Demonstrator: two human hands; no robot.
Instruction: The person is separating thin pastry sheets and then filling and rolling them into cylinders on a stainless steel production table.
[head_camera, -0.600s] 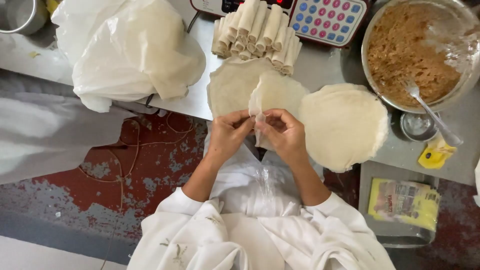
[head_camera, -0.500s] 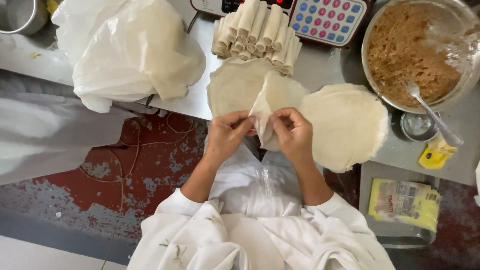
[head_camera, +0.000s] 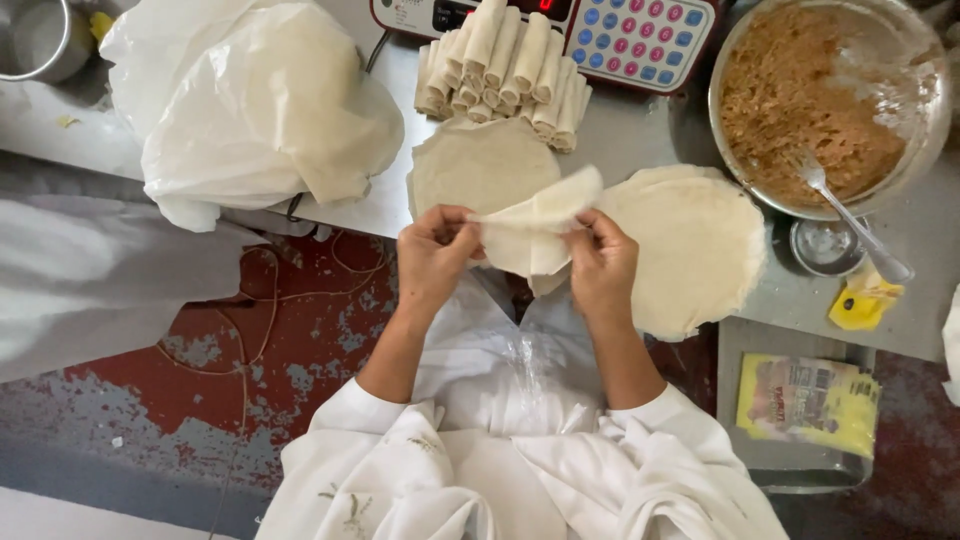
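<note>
Hands (head_camera: 515, 260) on thin wrapper (head_camera: 530, 228)

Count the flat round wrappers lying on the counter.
2: one wrapper below the rolled pile, one stack beside the right hand; the stack likely hides more.

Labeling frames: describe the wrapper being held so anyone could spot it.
Start at the metal bowl of brown filling, then go left past the round wrapper stack. Between the left hand and right hand hangs a thin pale wrapper, the only one lifted and folded.
</note>
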